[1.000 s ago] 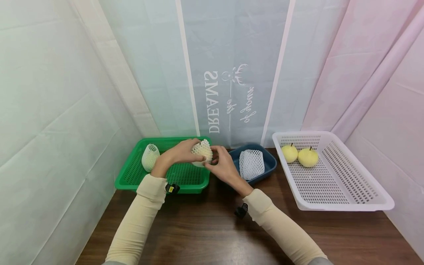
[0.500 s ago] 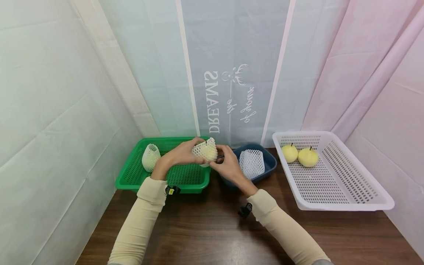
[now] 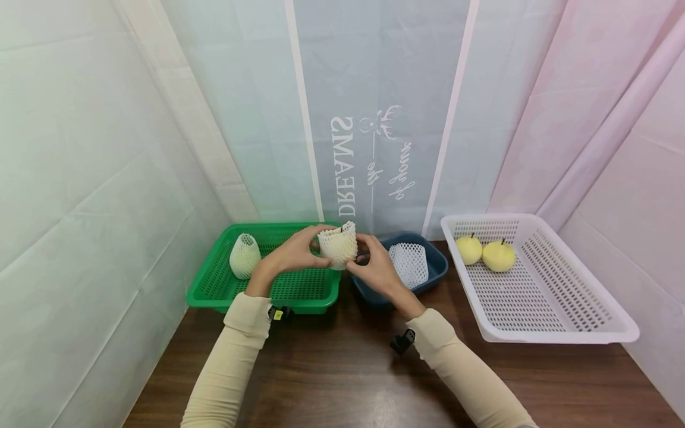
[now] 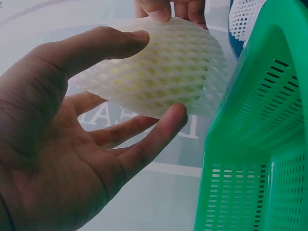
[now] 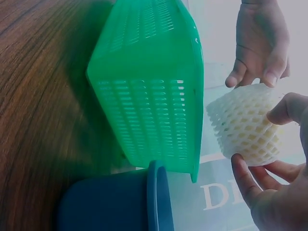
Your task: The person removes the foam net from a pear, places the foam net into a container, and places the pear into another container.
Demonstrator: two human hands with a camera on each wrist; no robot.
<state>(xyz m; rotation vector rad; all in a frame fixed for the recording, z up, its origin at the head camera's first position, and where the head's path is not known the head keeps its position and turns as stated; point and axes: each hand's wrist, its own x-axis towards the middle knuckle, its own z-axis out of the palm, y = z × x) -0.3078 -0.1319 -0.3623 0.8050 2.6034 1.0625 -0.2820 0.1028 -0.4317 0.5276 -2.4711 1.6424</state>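
Note:
A yellow pear in a white foam net sleeve [image 3: 338, 248] is held up between both hands, above the gap between the green basket and the blue bin. My left hand [image 3: 297, 249] grips it from the left; in the left wrist view the thumb lies on top of the net [image 4: 168, 67] and the fingers underneath. From the right, my right hand [image 3: 379, 267] grips the same sleeve between thumb and fingers, as the right wrist view also shows [image 5: 250, 126]. The pear's dark stem shows at the sleeve's open upper end.
The green basket [image 3: 316, 304] on the left holds another netted pear [image 3: 245, 257]. Flat foam nets [image 3: 409, 264] lie in the blue bin [image 3: 440, 270]. Two bare pears [image 3: 499, 256] sit in the white basket [image 3: 556, 336] at right. All stand on a dark wooden table [image 3: 342, 374].
Both hands have moved a little to the right with the netted pear. The sleeve has turned more upright, its open end now facing up with the stem showing.

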